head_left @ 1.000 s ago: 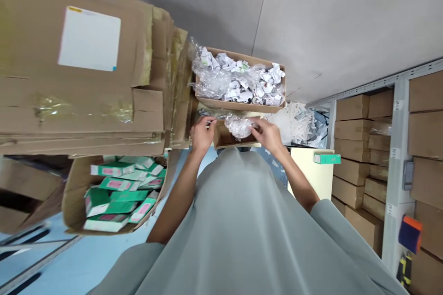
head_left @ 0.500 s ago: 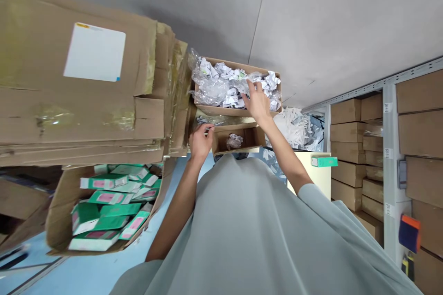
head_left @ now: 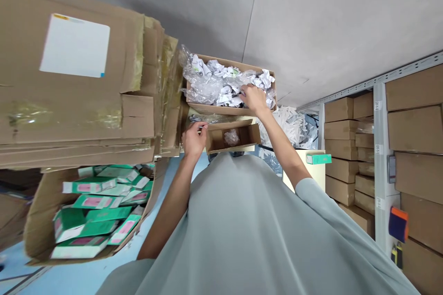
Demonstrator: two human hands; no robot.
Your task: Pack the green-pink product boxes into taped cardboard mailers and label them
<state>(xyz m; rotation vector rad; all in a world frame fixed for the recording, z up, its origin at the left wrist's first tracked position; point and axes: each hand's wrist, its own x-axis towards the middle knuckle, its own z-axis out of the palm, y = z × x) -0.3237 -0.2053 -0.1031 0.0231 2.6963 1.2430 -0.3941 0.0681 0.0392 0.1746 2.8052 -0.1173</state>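
Both sets of fingers bent (gripping? can't tell): your right hand (head_left: 254, 97) is at crumpled white paper (head_left: 266, 78), your left hand (head_left: 194, 141) beside the small brown cardboard box (head_left: 215, 139).

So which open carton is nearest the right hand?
The upper carton of crumpled paper; the small carton holds a plastic wad, the lower-left carton green boxes.

Matt cardboard box (head_left: 249, 134), glossy plastic wrap (head_left: 206, 89), crumpled paper (head_left: 201, 66), smooth cloth shirt (head_left: 238, 221)
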